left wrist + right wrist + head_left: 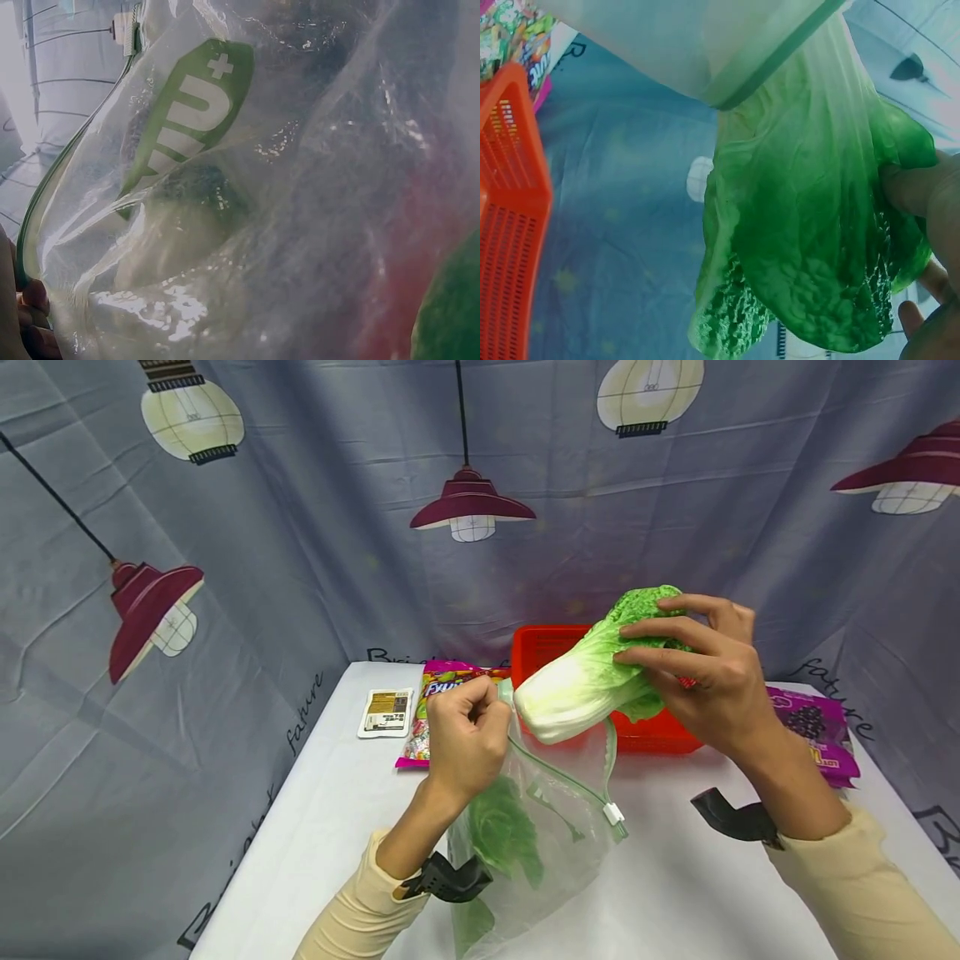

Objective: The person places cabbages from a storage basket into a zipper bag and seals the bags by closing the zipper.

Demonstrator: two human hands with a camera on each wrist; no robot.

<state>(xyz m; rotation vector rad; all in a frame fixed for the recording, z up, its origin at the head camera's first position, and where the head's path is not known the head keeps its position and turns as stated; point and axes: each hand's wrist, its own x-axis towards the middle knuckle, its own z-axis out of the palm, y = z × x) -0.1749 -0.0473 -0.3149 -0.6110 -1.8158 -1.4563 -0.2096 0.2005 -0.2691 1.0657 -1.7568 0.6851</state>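
My right hand point(708, 672) grips a napa cabbage point(581, 681) by its leafy green end, the white base tilted down to the left at the mouth of a clear zip bag point(555, 852). In the right wrist view the cabbage point(802, 202) partly passes behind the bag's green-edged rim point(772, 67). My left hand point(468, 739) pinches the bag's rim at its left side. A white slider point(613, 813) sits on the green zip. Inside the bag lies a green leafy vegetable point(506, 831), blurred by the plastic. A green printed label point(187, 112) shows on the bag in the left wrist view.
A red plastic basket point(547, 643) stands behind the cabbage. To its left lie a pink candy bag point(416, 743) and a small white-edged pack point(386, 713). At the right is a purple bag with a grape picture point(817, 731). A patterned grey curtain point(337, 527) hangs behind the white table point(300, 852).
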